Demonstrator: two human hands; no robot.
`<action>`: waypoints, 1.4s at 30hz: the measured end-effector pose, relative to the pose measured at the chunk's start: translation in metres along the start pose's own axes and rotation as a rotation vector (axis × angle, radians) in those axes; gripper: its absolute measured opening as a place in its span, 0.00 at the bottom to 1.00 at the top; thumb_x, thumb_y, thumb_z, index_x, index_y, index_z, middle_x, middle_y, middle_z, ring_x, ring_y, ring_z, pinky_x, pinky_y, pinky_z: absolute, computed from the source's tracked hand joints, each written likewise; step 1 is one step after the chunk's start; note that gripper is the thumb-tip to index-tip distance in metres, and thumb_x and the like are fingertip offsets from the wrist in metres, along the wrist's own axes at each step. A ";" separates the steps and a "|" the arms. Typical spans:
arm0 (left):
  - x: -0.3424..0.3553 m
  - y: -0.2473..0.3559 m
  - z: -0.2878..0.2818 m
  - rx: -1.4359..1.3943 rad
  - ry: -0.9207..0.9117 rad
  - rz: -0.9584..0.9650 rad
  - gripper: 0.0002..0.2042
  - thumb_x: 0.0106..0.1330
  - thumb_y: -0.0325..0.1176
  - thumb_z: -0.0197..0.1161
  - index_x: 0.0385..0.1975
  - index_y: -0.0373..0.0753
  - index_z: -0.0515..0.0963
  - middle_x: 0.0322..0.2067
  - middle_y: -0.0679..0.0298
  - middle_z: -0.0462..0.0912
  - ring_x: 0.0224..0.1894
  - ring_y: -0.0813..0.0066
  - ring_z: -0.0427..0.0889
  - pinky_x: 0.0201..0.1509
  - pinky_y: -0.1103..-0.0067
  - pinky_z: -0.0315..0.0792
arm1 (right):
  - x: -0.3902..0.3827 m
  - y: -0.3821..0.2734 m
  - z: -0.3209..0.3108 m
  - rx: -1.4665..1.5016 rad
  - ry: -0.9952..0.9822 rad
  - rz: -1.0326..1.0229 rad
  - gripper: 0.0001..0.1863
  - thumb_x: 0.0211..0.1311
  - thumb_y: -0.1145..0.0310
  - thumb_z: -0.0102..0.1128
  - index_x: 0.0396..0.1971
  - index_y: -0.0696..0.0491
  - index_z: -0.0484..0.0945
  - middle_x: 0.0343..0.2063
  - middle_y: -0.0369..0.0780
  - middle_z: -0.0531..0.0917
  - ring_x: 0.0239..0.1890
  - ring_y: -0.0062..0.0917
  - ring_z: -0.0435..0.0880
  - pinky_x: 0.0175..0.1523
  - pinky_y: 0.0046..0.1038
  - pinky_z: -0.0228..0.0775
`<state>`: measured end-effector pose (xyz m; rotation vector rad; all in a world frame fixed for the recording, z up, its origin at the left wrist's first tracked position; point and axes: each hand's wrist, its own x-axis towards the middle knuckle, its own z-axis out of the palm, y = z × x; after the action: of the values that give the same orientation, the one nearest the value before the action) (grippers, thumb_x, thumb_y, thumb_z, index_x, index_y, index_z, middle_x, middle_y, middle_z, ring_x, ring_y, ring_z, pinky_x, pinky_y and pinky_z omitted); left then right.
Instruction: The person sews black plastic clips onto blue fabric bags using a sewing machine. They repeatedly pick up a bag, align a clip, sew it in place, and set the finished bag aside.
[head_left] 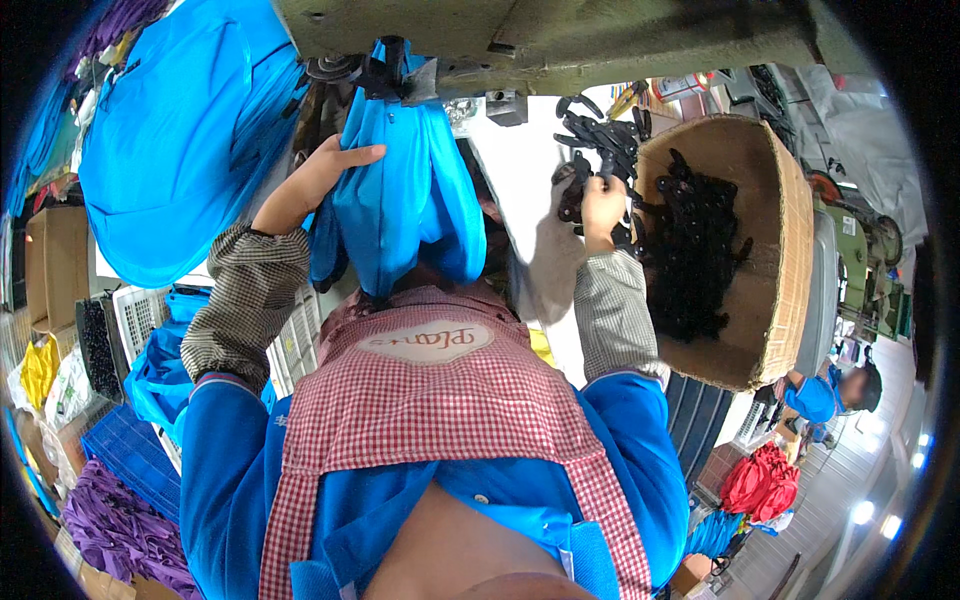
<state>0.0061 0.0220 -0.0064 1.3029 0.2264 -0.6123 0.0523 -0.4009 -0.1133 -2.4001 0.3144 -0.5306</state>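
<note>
By the surface point(535, 130), blue cloth point(400, 190) was clasped by the left hand point(320, 180), a black piece point(607, 163) by the right hand point(603, 212), many boxed pieces point(695, 250) seemingly left unused.

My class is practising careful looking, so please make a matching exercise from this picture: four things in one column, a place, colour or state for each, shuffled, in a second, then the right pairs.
Column one
1. Left hand
2. Right hand
3. Large cardboard box
4. Apron

Column two
A. Has a heap of black parts inside
B. Red-and-white checked
C. Gripping blue fabric
D. Fingertips at loose black pieces over a white tabletop

Right pairs: 1-C, 2-D, 3-A, 4-B
</note>
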 end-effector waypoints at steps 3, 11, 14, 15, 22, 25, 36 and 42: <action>-0.003 0.000 -0.003 -0.021 0.010 0.010 0.24 0.54 0.39 0.63 0.47 0.30 0.69 0.39 0.56 0.77 0.38 0.69 0.78 0.43 0.76 0.73 | -0.006 -0.043 -0.024 1.144 -0.367 0.630 0.06 0.58 0.66 0.52 0.27 0.53 0.73 0.22 0.36 0.76 0.23 0.22 0.73 0.28 0.24 0.69; -0.008 0.009 0.001 0.013 -0.153 0.111 0.20 0.55 0.39 0.60 0.45 0.33 0.72 0.40 0.62 0.77 0.40 0.73 0.76 0.47 0.77 0.68 | -0.070 -0.207 -0.032 1.216 -0.645 0.490 0.04 0.56 0.70 0.55 0.26 0.54 0.74 0.20 0.36 0.78 0.19 0.18 0.76 0.22 0.19 0.70; 0.004 0.003 -0.007 0.052 -0.166 0.091 0.19 0.56 0.38 0.60 0.44 0.34 0.72 0.37 0.62 0.78 0.36 0.75 0.77 0.44 0.79 0.70 | -0.094 -0.224 -0.006 1.063 -0.718 0.439 0.03 0.55 0.73 0.56 0.25 0.55 0.74 0.18 0.34 0.77 0.16 0.15 0.74 0.20 0.16 0.69; 0.004 0.002 -0.009 0.045 -0.165 0.079 0.19 0.57 0.38 0.60 0.44 0.34 0.72 0.36 0.63 0.79 0.36 0.76 0.78 0.43 0.79 0.70 | -0.099 -0.228 -0.003 1.106 -0.712 0.423 0.03 0.55 0.73 0.56 0.25 0.55 0.74 0.18 0.34 0.77 0.16 0.14 0.74 0.20 0.16 0.69; -0.004 0.006 -0.013 -0.004 -0.208 0.049 0.20 0.56 0.40 0.60 0.45 0.34 0.72 0.37 0.62 0.79 0.36 0.76 0.78 0.44 0.79 0.70 | -0.100 -0.246 0.012 1.115 -0.674 0.470 0.06 0.55 0.71 0.57 0.21 0.55 0.72 0.16 0.34 0.76 0.14 0.14 0.73 0.17 0.16 0.68; 0.000 -0.001 -0.017 -0.048 -0.210 0.073 0.20 0.56 0.40 0.61 0.45 0.34 0.72 0.37 0.62 0.79 0.35 0.76 0.78 0.44 0.79 0.71 | -0.107 -0.256 0.001 1.181 -0.583 0.374 0.09 0.54 0.71 0.58 0.17 0.53 0.71 0.15 0.34 0.75 0.13 0.15 0.72 0.17 0.16 0.68; 0.005 -0.001 -0.018 -0.005 -0.196 0.055 0.21 0.56 0.40 0.61 0.45 0.33 0.72 0.37 0.61 0.79 0.35 0.74 0.79 0.44 0.78 0.71 | -0.096 -0.247 0.010 1.140 -0.588 0.397 0.10 0.54 0.71 0.58 0.17 0.53 0.70 0.15 0.34 0.75 0.13 0.15 0.72 0.17 0.16 0.69; 0.002 -0.002 -0.022 -0.025 -0.200 0.043 0.21 0.56 0.40 0.61 0.45 0.33 0.72 0.37 0.60 0.79 0.35 0.73 0.79 0.44 0.77 0.71 | -0.087 -0.236 0.008 0.498 -0.652 0.240 0.18 0.56 0.67 0.57 0.09 0.55 0.69 0.06 0.32 0.69 0.07 0.14 0.65 0.14 0.14 0.53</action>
<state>0.0105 0.0423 -0.0145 1.2100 0.0416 -0.6958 -0.0009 -0.1863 0.0077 -1.8816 0.1499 0.2668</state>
